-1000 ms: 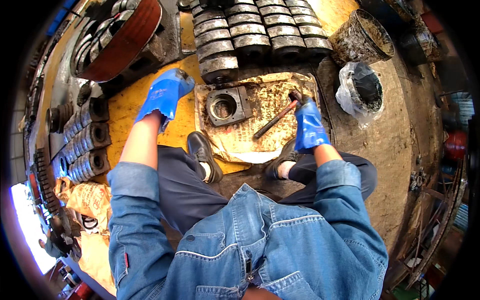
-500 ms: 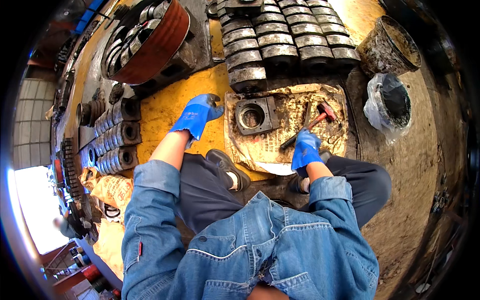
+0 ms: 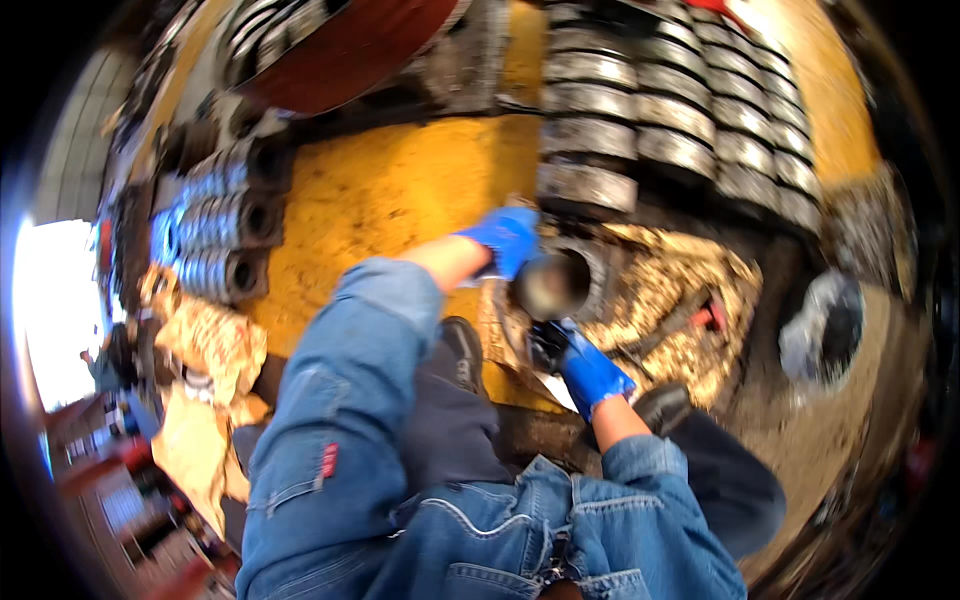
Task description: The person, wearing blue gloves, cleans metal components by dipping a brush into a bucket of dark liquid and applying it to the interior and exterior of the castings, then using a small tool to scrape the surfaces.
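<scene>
A dark metal block with a round bore point(image 3: 598, 268) is on or just above a worn, dirty sheet point(image 3: 735, 280) in front of me; blur hides whether it is lifted. My left hand point(image 3: 508, 242), in a blue glove, grips its upper left side. At the lower edge, my right hand point(image 3: 590, 372), gloved alike, has dark-smeared fingers closed against the block. A hammer point(image 3: 708, 316) with a red head lies on the sheet to the right, out of both hands.
Rows of similar metal parts point(image 3: 590, 135) stand at the far side. More ribbed blocks point(image 3: 225, 220) are stacked at left, near paper sacks point(image 3: 210, 345). A rusty red drum point(image 3: 350, 55) holds metal parts. At right are a bag-lined bucket point(image 3: 825, 325) and a grimy tub point(image 3: 865, 225).
My right hand has left the hammer and moved left to the block. My left hand has come right onto the block too. The whole view has shifted.
</scene>
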